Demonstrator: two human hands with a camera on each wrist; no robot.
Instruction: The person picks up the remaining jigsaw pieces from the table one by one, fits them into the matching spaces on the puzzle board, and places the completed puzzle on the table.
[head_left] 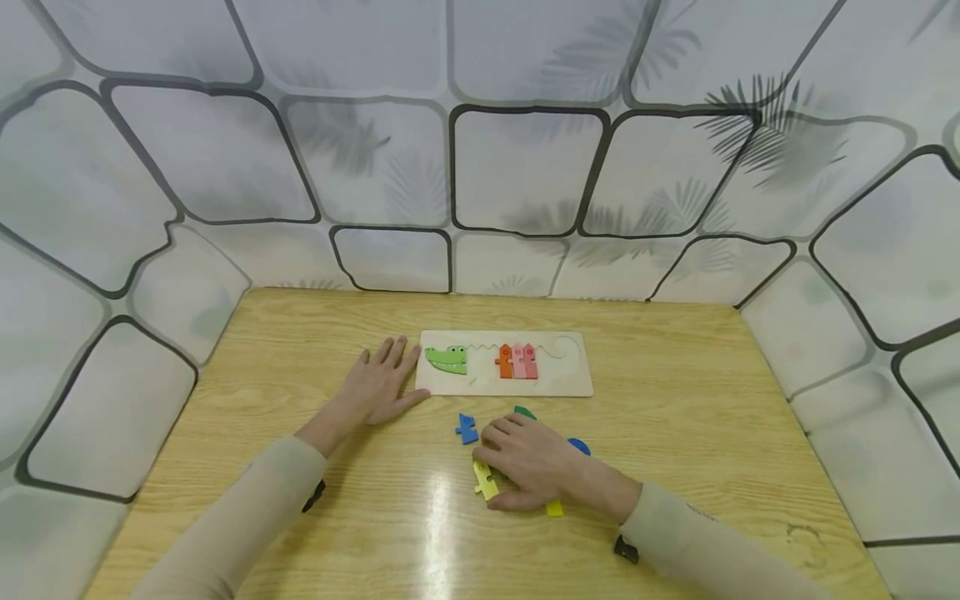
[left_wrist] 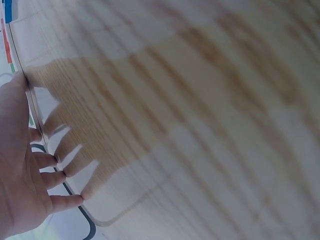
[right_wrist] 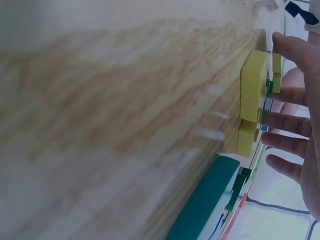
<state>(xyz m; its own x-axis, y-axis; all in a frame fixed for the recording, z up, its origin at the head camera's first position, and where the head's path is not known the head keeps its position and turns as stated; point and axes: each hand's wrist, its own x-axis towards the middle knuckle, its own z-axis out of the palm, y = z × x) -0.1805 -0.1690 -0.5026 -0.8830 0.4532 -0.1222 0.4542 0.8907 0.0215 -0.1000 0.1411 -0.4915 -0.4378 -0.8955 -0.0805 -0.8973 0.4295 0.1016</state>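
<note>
A white puzzle board (head_left: pixel 558 375) lies flat on the table, with a green crocodile-head piece (head_left: pixel 447 360) at its left. Orange and pink pieces (head_left: pixel 517 362) stand side by side near its middle. My left hand (head_left: pixel 381 385) rests on the table, fingers spread, its fingertips and thumb at the board's left edge. My right hand (head_left: pixel 528 457) is over a group of loose pieces, partly hiding them. A yellow puzzle piece (head_left: pixel 486 481) shows between its thumb and fingers, which look apart from it in the right wrist view. A blue puzzle piece (head_left: pixel 467 428) lies just left of that hand.
Past the right hand show a green piece (head_left: pixel 524 412), a rounded blue piece (head_left: pixel 579 447) and another yellow piece (head_left: pixel 554 507). The wooden table (head_left: pixel 675 375) meets a patterned backdrop (head_left: pixel 525 167) at the back and sides.
</note>
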